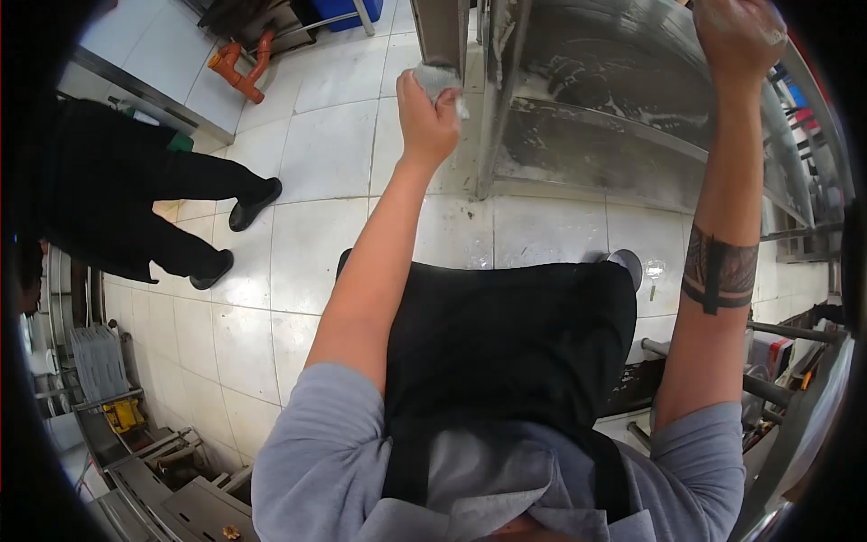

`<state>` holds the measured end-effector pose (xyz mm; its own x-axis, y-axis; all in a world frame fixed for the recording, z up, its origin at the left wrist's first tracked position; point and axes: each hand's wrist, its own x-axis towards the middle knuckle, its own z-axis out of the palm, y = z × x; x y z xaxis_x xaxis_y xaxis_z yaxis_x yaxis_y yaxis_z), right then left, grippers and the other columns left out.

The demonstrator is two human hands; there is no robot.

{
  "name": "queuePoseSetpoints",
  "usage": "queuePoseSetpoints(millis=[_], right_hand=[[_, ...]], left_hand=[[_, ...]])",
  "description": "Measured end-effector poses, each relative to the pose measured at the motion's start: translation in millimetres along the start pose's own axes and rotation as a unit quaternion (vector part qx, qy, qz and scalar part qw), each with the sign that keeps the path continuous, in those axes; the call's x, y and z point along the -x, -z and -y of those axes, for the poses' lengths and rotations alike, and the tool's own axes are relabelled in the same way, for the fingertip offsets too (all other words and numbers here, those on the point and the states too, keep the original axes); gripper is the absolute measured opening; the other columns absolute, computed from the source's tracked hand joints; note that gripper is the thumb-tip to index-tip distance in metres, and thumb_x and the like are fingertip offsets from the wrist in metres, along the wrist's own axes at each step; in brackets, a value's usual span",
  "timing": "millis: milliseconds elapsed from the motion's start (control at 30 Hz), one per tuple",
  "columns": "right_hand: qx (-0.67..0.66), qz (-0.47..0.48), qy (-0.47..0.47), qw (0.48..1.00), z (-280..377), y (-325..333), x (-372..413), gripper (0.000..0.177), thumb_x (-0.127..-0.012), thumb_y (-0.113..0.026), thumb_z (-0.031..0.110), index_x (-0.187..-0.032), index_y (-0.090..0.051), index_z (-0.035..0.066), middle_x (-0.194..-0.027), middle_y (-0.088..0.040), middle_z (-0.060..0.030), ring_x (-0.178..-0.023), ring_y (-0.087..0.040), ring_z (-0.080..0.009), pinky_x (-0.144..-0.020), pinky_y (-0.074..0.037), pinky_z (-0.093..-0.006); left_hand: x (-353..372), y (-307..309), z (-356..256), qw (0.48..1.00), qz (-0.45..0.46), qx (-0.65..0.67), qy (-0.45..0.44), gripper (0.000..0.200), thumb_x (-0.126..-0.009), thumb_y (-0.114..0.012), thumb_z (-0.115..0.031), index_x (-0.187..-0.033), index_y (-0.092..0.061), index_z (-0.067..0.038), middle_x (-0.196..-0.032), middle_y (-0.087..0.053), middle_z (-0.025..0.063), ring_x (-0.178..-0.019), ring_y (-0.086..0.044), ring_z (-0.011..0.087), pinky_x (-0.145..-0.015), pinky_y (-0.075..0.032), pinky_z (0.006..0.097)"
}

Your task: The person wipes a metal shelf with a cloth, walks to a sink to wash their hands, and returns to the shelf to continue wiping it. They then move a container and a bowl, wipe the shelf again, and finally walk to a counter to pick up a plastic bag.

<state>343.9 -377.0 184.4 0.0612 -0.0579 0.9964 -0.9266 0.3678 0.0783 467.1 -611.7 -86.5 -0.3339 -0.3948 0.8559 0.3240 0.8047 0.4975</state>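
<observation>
My left hand (428,122) is closed round a greyish scouring pad (437,81) with white foam on it. The pad is at the lower part of an upright steel post (442,36). At the top right, my right hand (742,38) is curled and wet with suds; the frame edge cuts it off, and what it grips, if anything, cannot be made out. Between my hands stands a stainless steel unit (596,149), its panels streaked with soap foam.
A person in black (135,194) stands at the left on the tiled floor (325,154). An orange pipe (246,72) rises from the floor near the back wall. Metal kitchen equipment (163,470) fills the lower left, and steel racks (795,397) line the right.
</observation>
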Motion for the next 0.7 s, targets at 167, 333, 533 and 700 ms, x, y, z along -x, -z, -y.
queuePoseSetpoints(millis=[167,333,533,700], right_hand=[[0.02,-0.015,0.026,0.999,-7.7,-5.3,4.5,0.019,-0.093,-0.07,0.015,-0.084,-0.063,0.0,-0.076,-0.061,-0.0077,-0.075,-0.057,-0.0196,-0.073,-0.046,-0.0338],[0.012,-0.025,0.05,0.998,-2.2,-7.4,11.8,0.021,-0.094,-0.069,0.018,-0.084,-0.064,0.0,-0.076,-0.063,-0.0071,-0.074,-0.058,-0.0189,-0.071,-0.047,-0.0334],[0.007,-0.019,0.042,0.999,-10.9,-3.9,20.6,0.021,-0.094,-0.069,0.019,-0.085,-0.064,0.0,-0.077,-0.063,-0.0075,-0.075,-0.058,-0.0197,-0.071,-0.047,-0.0342],[0.028,-0.005,0.033,0.999,-27.5,28.2,47.1,0.021,-0.094,-0.068,0.019,-0.086,-0.064,0.001,-0.078,-0.064,-0.0079,-0.075,-0.059,-0.0204,-0.071,-0.048,-0.0349]], left_hand=[[-36.4,7.2,-9.4,0.997,0.054,-0.023,0.048,0.034,-0.09,-0.066,-0.014,-0.114,-0.05,0.005,-0.104,-0.056,0.0214,-0.098,-0.051,0.0413,-0.09,-0.041,0.0486],[8.8,-0.1,13.4,0.998,0.022,-0.033,-0.044,0.033,-0.096,-0.061,-0.018,-0.118,-0.048,0.003,-0.114,-0.053,0.0222,-0.105,-0.052,0.0389,-0.093,-0.042,0.045],[25.4,11.4,29.3,0.988,0.1,-0.104,-0.058,0.056,-0.089,-0.07,-0.009,-0.133,-0.038,0.004,-0.125,-0.044,0.0224,-0.11,-0.05,0.0385,-0.1,-0.041,0.045],[8.9,35.4,10.6,0.978,0.203,-0.041,0.024,0.036,-0.086,-0.074,-0.005,-0.117,-0.057,0.0,-0.117,-0.055,0.0142,-0.1,-0.062,0.0276,-0.084,-0.052,0.0374]])
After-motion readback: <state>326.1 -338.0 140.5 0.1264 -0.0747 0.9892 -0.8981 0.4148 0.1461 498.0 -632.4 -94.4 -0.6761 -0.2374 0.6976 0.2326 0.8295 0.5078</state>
